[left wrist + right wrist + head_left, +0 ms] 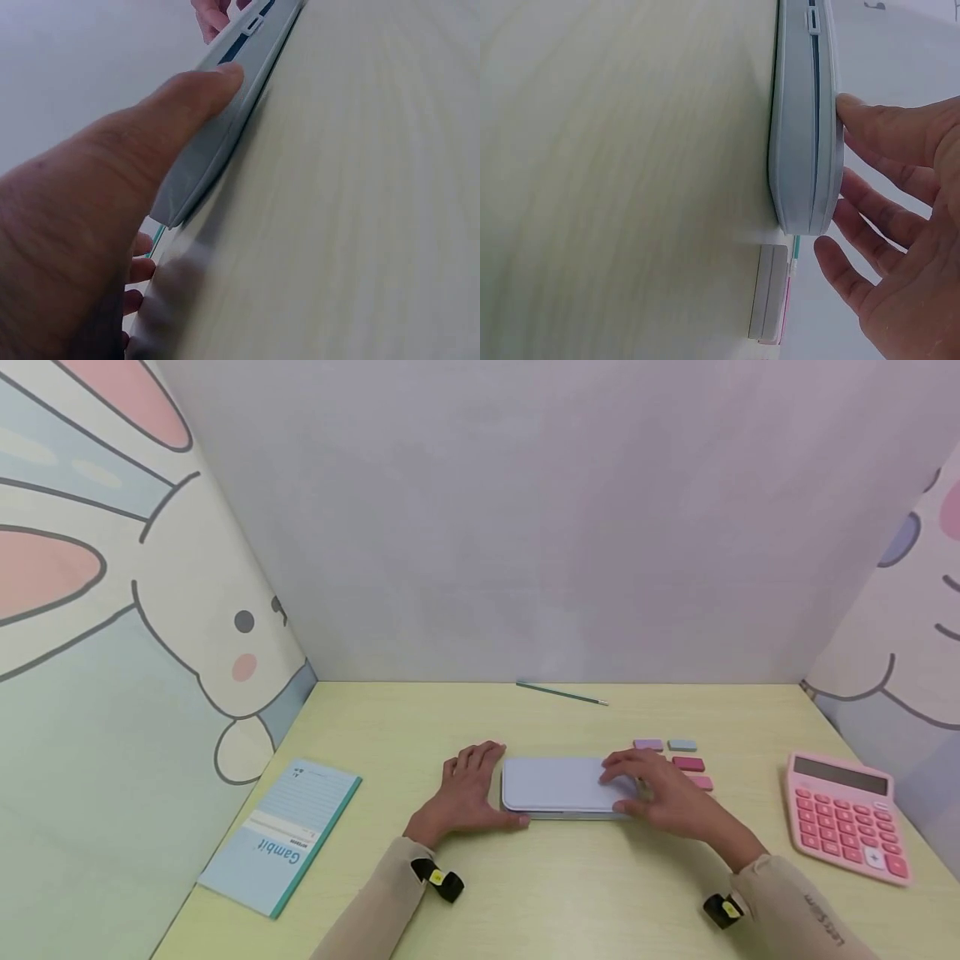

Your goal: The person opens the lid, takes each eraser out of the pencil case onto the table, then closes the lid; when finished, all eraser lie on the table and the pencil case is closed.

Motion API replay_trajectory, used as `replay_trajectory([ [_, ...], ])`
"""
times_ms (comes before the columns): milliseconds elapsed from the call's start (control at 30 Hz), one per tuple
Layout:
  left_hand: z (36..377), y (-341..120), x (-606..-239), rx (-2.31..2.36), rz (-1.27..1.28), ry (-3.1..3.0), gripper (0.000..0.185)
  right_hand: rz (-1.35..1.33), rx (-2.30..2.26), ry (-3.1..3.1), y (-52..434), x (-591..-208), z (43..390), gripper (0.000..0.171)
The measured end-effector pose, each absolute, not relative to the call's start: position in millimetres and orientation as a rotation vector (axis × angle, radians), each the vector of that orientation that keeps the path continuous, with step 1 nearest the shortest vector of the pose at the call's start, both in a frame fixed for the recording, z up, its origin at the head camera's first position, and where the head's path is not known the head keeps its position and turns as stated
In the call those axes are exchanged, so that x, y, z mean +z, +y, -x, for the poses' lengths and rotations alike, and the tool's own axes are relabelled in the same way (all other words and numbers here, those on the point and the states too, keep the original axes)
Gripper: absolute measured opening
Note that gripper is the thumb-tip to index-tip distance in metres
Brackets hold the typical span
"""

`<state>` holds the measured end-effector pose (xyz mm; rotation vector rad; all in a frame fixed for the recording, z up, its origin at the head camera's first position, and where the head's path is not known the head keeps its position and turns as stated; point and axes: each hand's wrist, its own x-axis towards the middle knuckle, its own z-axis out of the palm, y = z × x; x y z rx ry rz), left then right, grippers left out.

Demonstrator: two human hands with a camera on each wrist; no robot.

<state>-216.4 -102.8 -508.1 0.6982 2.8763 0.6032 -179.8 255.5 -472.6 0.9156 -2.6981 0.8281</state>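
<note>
A pale lavender-white zip pencil case (555,783) lies flat on the table between the hands. Along its front side runs a dark zip line with a small slider (814,20). At the left end, my left hand (467,795) presses its straight thumb (202,90) against the front side, its other fingers spread beside the left end. My right hand (667,793) has bent fingers on the top near the right end, with its thumb (877,127) on the upper front edge. What is inside the case is hidden.
Several small coloured blocks, including a magenta one (687,764) and a blue one (682,745), lie beyond the right hand. A dark green pencil (562,693) lies near the back wall. The blue notebook (281,835) is at left, a pink calculator (847,817) at right.
</note>
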Motion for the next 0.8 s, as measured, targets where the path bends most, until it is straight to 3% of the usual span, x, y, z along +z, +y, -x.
replay_trajectory([
  [400, 214.3, -103.3, -503.2, 0.643, -0.7, 2.846, 0.09, -0.94, 0.85, -2.675, 255.2, -474.7, 177.3, 0.033],
  [800, 213.3, -102.1, -503.7, 0.711, -0.652, 2.845, 0.096, -0.926, 0.849, -2.705, 257.7, -480.2, 172.3, 0.033],
])
